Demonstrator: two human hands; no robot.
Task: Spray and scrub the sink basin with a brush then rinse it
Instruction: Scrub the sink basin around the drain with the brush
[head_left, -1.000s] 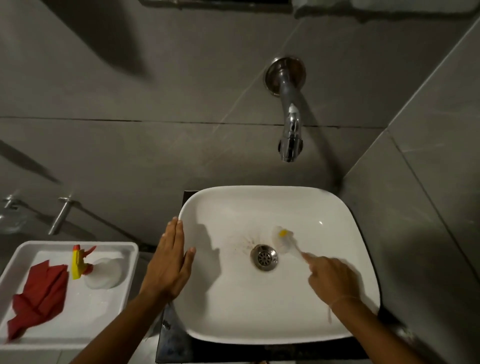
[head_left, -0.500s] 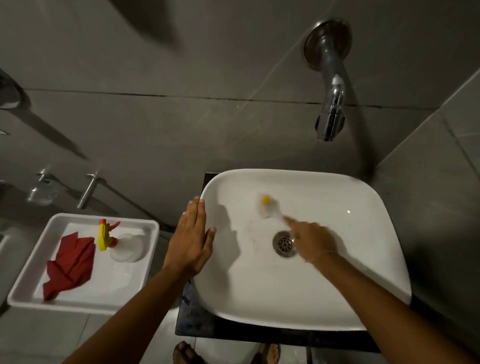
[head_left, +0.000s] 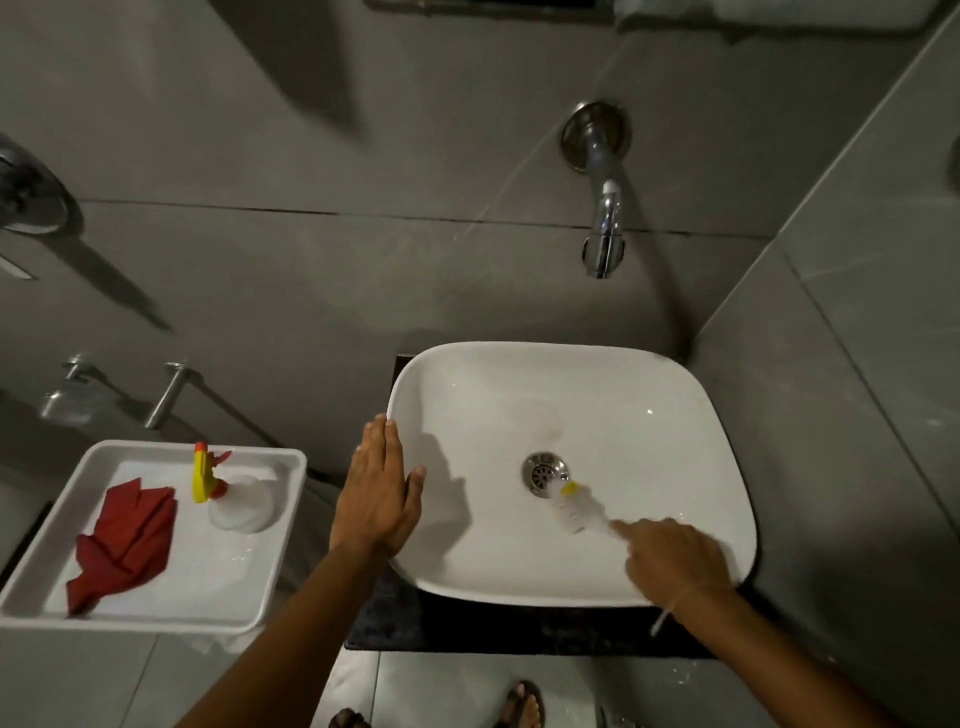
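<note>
A white square sink basin sits on a dark counter, with a metal drain in its middle and a faint brownish stain above the drain. My right hand holds a small white brush with a yellow tip; its bristles press on the basin floor just right of and below the drain. My left hand lies flat, fingers together, on the basin's left rim. A spray bottle with a yellow and red trigger stands in a white tray at the left.
A chrome wall tap hangs above the basin, with no water running. A red cloth lies in the tray. Chrome wall fittings stick out at the left. Grey tiled walls close in behind and at the right. My sandalled feet show below.
My right hand has swept the brush from the upper left of the drain to its lower right. The left hand stays on the rim. The camera view has shifted.
</note>
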